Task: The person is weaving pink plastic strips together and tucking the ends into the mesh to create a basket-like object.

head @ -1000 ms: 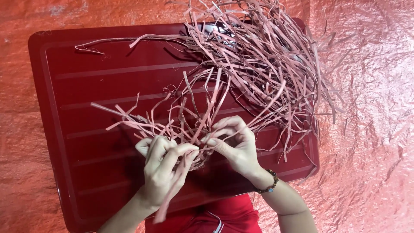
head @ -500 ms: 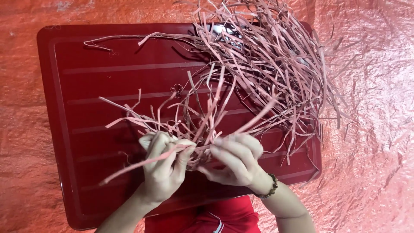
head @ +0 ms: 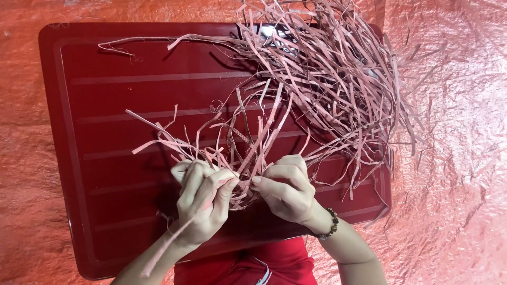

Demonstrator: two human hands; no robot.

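- The left hand (head: 203, 203) and right hand (head: 285, 190) are pinching pink strips (head: 232, 158) together over the dark red tray (head: 105, 105), fingers closed on them.
- Only a small woven knot is forming; a large loose pile (head: 338, 89) is lying untouched.
- The knot itself is hiding behind the fingers.

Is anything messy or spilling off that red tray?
Yes. The heap of pink strips hangs over the red tray's right and top edges onto the orange sheet. The left hand and right hand pinch a tangled bunch.
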